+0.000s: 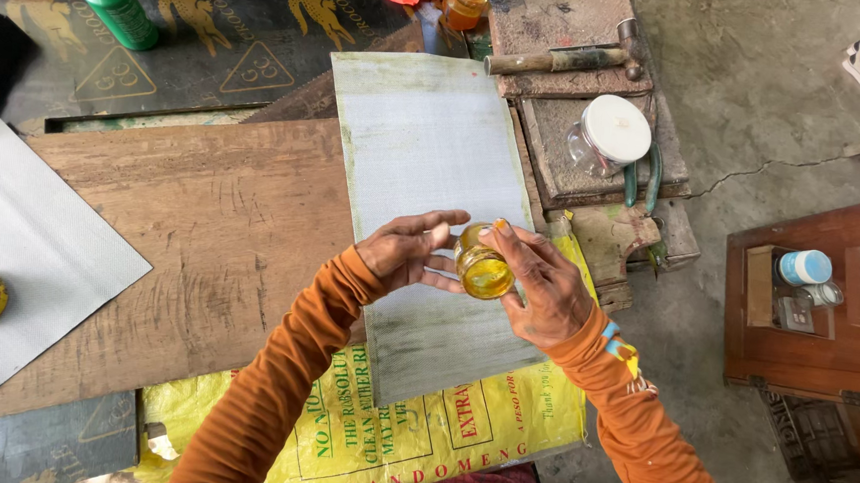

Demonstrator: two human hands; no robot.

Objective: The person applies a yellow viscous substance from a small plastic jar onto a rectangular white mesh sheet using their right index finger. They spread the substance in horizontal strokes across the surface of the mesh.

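**Op:** Fingers first, for the log. Both hands meet on one small glass jar (483, 270) of amber-yellow liquid. My right hand (538, 290) has its fingers (521, 249) curled round the far side of the jar, closed on it and bearing it. My left hand (407, 252) has its fingers half spread, tips against the jar's near side; I judge that a steadying touch, not a full grasp. I cannot see a lid on it.

**Obs:** Where does the jar sit relative to the bench?

**Op:** It is held up, not resting. It hangs above the right edge of the grey woven sheet (425, 162), toward that sheet's near end. I judge it is kept over the sheet so that any drip lands there, though that is only a reading.

**Obs:** Surroundings, largest down?

**Op:** Wooden board (201, 247) under the sheet's left side. White woven sheet (22, 246) at the bench's left edge. Yellow printed sack (388, 438) along the near edge, under the grey sheet's near end. Hammer (561, 59) lies on the dark block at the far right corner. Green squeeze bottle (114, 3) stands upright at the far left. Clear jar with white lid (611, 133) lies tipped beside green-handled pliers (645, 180). Small orange bottle (464, 5) at the far edge.
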